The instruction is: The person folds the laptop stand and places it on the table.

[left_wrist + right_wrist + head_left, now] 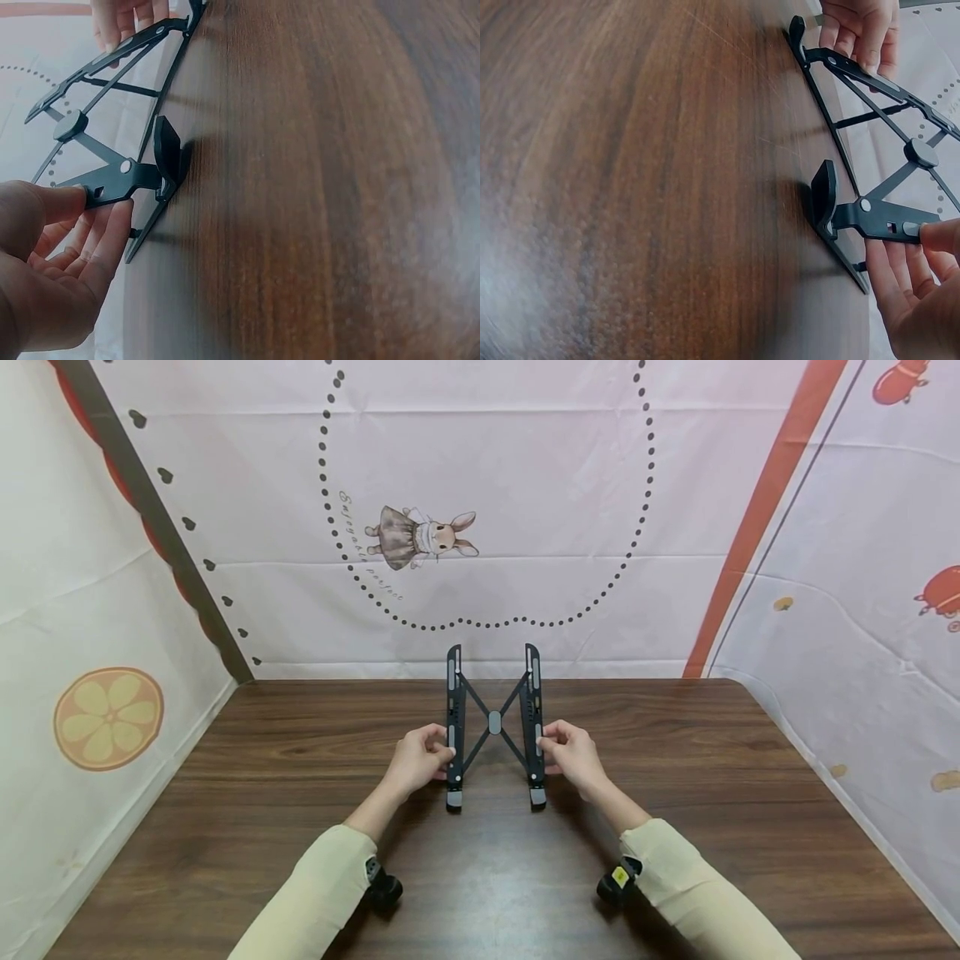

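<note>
A black folding laptop stand (494, 722) stands unfolded on the table, its two long arms joined by an X-shaped brace with a grey round-ended hub. My left hand (417, 758) pinches the left arm near its front end, thumb on top and fingers below, as the left wrist view of the stand (112, 180) shows. On the other side my right hand (573, 757) pinches the right arm the same way; the right wrist view shows its thumb on the stand (881, 217). Upturned front lips (824, 191) rise at the near ends, and the base rails rest on the wood.
The brown wood-grain table (495, 877) spreads out around the stand. Behind it hangs a pale printed cloth (495, 510) with a rabbit figure, and similar cloth covers both sides. Each wrist carries a small black camera (384, 889) just above the table.
</note>
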A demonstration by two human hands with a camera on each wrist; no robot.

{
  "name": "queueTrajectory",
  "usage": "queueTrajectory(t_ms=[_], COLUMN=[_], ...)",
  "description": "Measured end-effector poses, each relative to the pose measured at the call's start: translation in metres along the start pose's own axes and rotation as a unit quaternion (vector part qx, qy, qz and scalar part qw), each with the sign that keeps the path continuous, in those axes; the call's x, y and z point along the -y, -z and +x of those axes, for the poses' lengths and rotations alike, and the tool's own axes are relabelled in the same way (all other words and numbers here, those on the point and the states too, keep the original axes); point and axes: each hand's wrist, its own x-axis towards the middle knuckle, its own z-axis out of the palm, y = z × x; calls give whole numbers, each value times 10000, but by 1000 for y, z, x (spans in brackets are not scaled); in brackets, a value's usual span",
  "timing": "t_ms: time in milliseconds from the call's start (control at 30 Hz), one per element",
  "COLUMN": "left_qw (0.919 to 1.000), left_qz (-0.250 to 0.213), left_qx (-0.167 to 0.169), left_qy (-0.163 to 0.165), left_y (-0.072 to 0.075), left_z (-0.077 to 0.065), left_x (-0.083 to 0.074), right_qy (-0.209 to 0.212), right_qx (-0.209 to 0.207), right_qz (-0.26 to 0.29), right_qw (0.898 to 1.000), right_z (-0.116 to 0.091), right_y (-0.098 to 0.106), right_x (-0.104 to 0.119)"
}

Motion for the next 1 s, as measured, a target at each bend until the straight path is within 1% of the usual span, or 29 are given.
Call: queueTrajectory(t_ms=[633, 900, 1000], left_qw=[10000, 9999, 9999], left_qz=[41, 42, 29], left_qx=[12, 82, 98], left_qy=[36, -92, -78], left_y=[-4, -10, -12], left_z=[2, 4, 4], left_x=[-1, -3, -4], right_qy=[-17, -67, -70], right_qx=[-34, 6, 5], right_qz=[-2, 72, 88], right_qw=[10000, 10000, 9999], right_z=[-2, -1, 0], right_y=[-7, -11, -13], right_x=[3, 3, 3])
